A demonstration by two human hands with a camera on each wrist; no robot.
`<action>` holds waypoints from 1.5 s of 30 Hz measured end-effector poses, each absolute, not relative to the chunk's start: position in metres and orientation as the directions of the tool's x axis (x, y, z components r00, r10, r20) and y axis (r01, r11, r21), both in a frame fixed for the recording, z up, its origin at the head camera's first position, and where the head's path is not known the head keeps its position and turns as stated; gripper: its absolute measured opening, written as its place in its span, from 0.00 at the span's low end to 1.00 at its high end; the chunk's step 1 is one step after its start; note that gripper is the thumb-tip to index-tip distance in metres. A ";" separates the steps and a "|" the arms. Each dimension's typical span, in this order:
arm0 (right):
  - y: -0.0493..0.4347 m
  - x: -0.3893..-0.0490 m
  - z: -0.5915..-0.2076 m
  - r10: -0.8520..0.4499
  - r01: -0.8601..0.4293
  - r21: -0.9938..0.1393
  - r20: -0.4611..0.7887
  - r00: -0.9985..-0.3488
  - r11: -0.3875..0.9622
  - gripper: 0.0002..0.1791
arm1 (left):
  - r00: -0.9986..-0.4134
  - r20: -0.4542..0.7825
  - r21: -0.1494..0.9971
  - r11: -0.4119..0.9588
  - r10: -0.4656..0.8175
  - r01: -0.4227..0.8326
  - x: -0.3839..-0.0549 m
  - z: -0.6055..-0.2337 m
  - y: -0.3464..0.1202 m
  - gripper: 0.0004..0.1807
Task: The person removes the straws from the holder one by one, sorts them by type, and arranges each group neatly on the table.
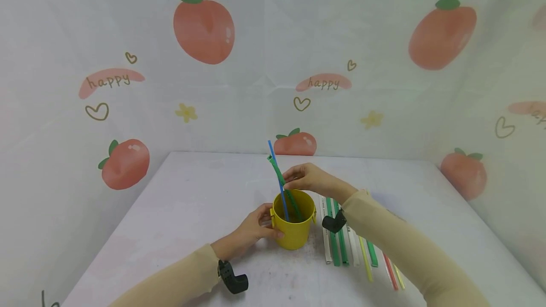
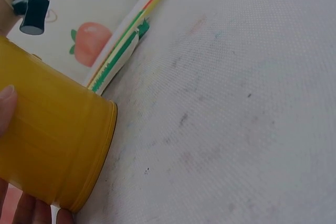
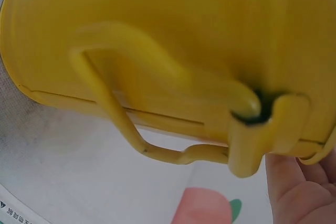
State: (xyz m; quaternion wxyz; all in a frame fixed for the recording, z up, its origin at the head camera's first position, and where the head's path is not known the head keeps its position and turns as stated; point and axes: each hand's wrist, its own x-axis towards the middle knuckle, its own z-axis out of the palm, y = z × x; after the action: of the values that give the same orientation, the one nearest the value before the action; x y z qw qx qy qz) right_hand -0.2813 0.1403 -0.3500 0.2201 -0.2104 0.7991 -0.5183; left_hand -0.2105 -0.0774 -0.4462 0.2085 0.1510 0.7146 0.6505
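A small yellow bucket (image 1: 293, 237) with side handles stands upright on the table. My left hand (image 1: 255, 227) grips its left side, thumb at the front and fingers behind; the left wrist view shows the bucket's wall (image 2: 58, 129) up close. Inside leans a blue straw (image 1: 271, 148). My right hand (image 1: 313, 179) is above the rim, pinching a green-wrapped straw (image 1: 276, 169) whose lower part is in the bucket. In the right wrist view, the bucket's looped handle (image 3: 121, 114) hides most of that hand, with only some fingers (image 3: 294, 187) showing.
Right of the bucket, beneath my right forearm, several straws lie side by side: green wrapped ones (image 1: 334, 245), white wrapped ones (image 1: 353, 248), a yellow one (image 1: 366, 262) and a red one (image 1: 390, 274). A patterned cloth (image 1: 256, 108) hangs behind the white table (image 1: 204, 188).
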 end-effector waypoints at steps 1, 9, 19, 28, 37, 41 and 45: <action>0.140 -0.282 -0.350 -0.566 -0.104 -0.924 -0.135 -0.813 0.369 0.18 | -0.867 -0.101 0.993 0.107 0.488 -0.056 -0.211 -0.446 -0.077 0.38; 0.138 -0.282 -0.351 -0.569 -0.080 -0.929 -0.151 -0.809 0.361 0.13 | -0.867 -0.098 0.992 0.114 0.489 -0.048 -0.211 -0.445 -0.078 0.37; 0.140 -0.281 -0.350 -0.585 -0.111 -0.936 -0.114 -0.803 0.335 0.12 | -0.863 -0.099 0.993 0.101 0.495 -0.056 -0.210 -0.446 -0.077 0.37; 0.146 -0.281 -0.346 -0.580 -0.149 -0.946 -0.048 -0.814 0.287 0.11 | -0.865 -0.093 0.994 0.102 0.492 -0.049 -0.210 -0.447 -0.077 0.37; 0.151 -0.282 -0.335 -0.546 -0.092 -0.984 -0.008 -0.838 0.156 0.11 | -0.867 -0.086 0.994 0.099 0.491 -0.042 -0.211 -0.448 -0.077 0.37; 0.154 -0.280 -0.326 -0.504 -0.050 -0.994 -0.004 -0.864 0.093 0.11 | -0.870 -0.087 0.993 0.107 0.485 -0.039 -0.211 -0.448 -0.077 0.37; 0.159 -0.278 -0.314 -0.467 -0.039 -0.999 0.028 -0.884 0.014 0.11 | -0.869 -0.090 0.993 0.108 0.486 -0.042 -0.211 -0.448 -0.077 0.37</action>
State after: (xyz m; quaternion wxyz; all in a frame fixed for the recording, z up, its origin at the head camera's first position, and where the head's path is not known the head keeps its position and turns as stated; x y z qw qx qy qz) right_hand -0.2782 0.1591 -0.3143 0.1579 -0.1823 0.6944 -0.6779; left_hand -0.2106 -0.0768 -0.4477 0.2031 0.1549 0.7161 0.6496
